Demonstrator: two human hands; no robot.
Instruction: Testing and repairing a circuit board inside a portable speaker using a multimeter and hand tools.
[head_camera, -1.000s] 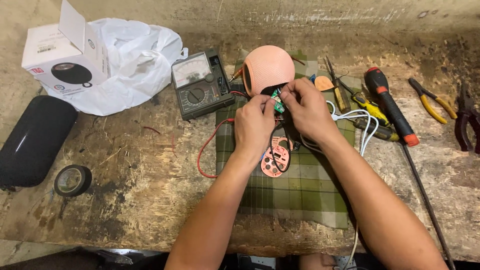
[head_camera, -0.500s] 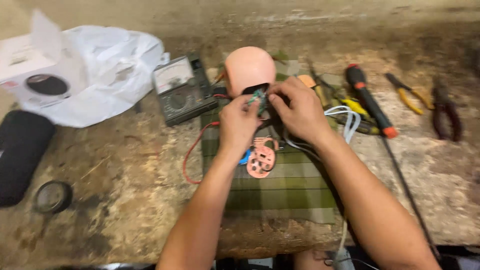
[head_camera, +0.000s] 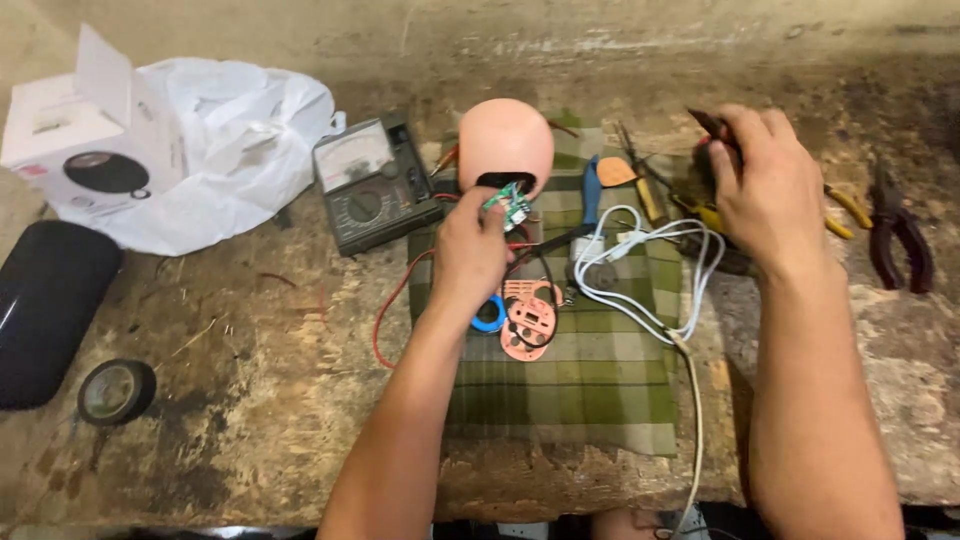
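Your left hand (head_camera: 470, 255) is closed in a pinch on the small green board (head_camera: 512, 205), just at the dark opening of the pink shell (head_camera: 505, 143), which rests on the plaid cloth (head_camera: 590, 395). The board looks light, thin and stiff, and I think it is fragile. Thin wires (head_camera: 400, 290), red and black, run from it, so it is better to hold it by the bare edges and not pull on the wires. The shell is smooth, rounded plastic, probably slippery, and it may roll on the soft cloth.

Your right hand (head_camera: 765, 190) is curled over the tools at the right of the cloth, and a dark handle (head_camera: 715, 125) comes out above the fingers. It seems to grip this handle, but the tip is hidden, so I cannot tell what tool it is.

Below your left hand lies a flat pink plate (head_camera: 528, 320) with holes, and a small blue ring (head_camera: 490, 318) beside it. A white cable (head_camera: 640, 270) lies in soft loops between your hands. The bench (head_camera: 220, 420) is rough and stained. On it stand a grey meter (head_camera: 370, 195) and pliers (head_camera: 900, 240) with dark red grips.
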